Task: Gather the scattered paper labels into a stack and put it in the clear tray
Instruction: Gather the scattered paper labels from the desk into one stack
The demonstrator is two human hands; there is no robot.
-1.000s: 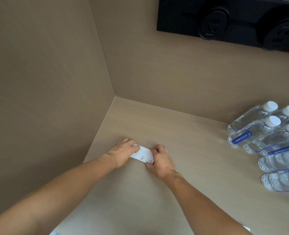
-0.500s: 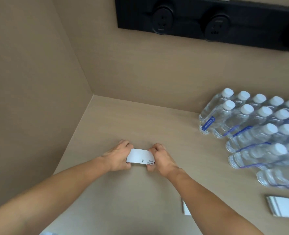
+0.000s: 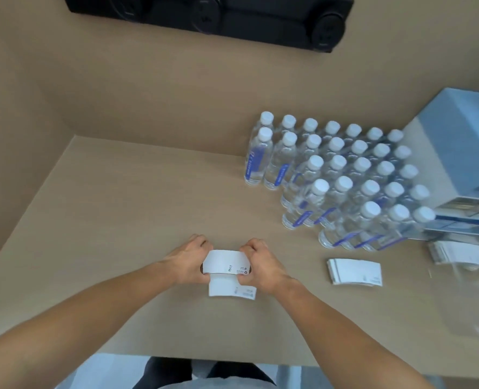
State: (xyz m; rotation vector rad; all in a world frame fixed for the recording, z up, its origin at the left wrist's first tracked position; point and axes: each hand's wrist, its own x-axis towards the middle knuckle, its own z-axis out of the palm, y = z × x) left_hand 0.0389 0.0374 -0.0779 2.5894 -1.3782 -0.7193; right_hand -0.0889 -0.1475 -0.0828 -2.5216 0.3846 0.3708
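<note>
Both hands, left hand (image 3: 189,261) and right hand (image 3: 260,263), pinch the ends of a small label stack (image 3: 227,262), now lifted off the desk (image 3: 120,220) above another label pile (image 3: 231,289), left of the water bottles (image 3: 342,181); the blurred clear tray (image 3: 466,299) has come into view below them, so more gathering likely remains.

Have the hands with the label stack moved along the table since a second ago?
Cannot tell. The camera swung, and the hands with the label stack seem farther from the wall corner.
</note>
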